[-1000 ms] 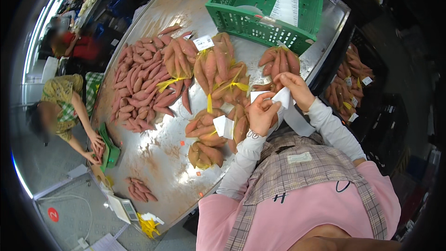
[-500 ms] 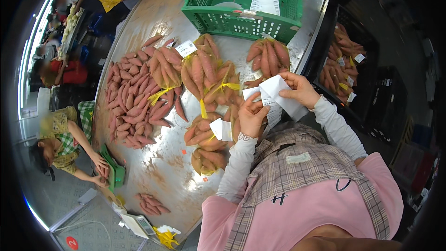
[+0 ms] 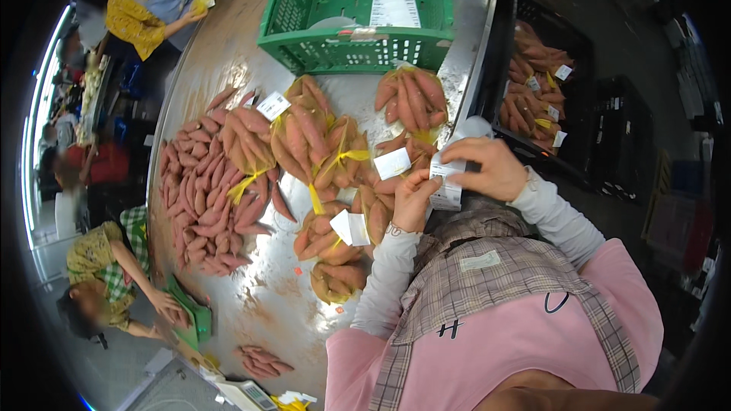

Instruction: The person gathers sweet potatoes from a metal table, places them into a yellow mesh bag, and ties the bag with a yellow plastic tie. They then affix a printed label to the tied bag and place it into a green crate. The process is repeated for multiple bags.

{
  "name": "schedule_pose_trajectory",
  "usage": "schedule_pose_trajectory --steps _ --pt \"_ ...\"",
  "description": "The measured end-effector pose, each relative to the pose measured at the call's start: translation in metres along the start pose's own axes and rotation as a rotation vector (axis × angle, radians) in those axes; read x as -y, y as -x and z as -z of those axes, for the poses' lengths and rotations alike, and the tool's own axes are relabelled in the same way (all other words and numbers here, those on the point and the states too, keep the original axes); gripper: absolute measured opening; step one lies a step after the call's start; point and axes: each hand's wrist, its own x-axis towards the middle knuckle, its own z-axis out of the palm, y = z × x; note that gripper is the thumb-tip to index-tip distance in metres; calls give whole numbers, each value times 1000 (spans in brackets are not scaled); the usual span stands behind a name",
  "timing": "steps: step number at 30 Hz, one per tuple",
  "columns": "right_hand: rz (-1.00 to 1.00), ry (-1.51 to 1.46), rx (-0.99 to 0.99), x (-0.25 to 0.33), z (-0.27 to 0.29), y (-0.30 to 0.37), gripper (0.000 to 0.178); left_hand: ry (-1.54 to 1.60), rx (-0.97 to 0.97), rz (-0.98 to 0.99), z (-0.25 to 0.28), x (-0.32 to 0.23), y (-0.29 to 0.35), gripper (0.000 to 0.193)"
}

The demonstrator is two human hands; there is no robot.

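My left hand [image 3: 412, 199] pinches a strip of white printed labels [image 3: 445, 196] in front of my apron. My right hand [image 3: 489, 170] has its fingers bent over the upper part of the same strip, touching it. A pale, blurred piece of the strip [image 3: 474, 128] curls up beyond that hand. Just left of the strip, a white tag [image 3: 392, 164] lies over a net bag of sweet potatoes [image 3: 417, 151]. Another bagged bunch [image 3: 412, 99] sits farther off. More yellow-tied net bags [image 3: 303, 137] stand to the left, one with folded white tags [image 3: 351, 227].
Loose sweet potatoes [image 3: 205, 205] are heaped on the metal table [image 3: 259, 289]. A green crate [image 3: 358, 49] holding label sheets stands at the far side. A black crate [image 3: 533, 91] of bagged sweet potatoes is at right. Two co-workers [image 3: 156, 7] work along the left; a scale [image 3: 247, 394] is near.
My hands have come closer together on the label strip, and its broad raised flap is now turned down between them. The whole view has shifted, moving the table leftward.
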Motion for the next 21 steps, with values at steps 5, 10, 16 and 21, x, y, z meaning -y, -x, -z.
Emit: schedule_pose_trajectory --steps 5,10,16,21 --pt "-334 -267 -26 -26 -25 24 30 -2 22 -93 -7 4 2 20" --pt "-332 -292 -138 -35 -43 30 23 121 -86 -26 -10 13 7 23" --pt "-475 -368 -26 -52 -53 33 28 -227 -50 -148 -17 -26 16 21" --pt "-378 -440 -140 -47 -72 29 27 -309 -19 -103 3 -25 14 15"
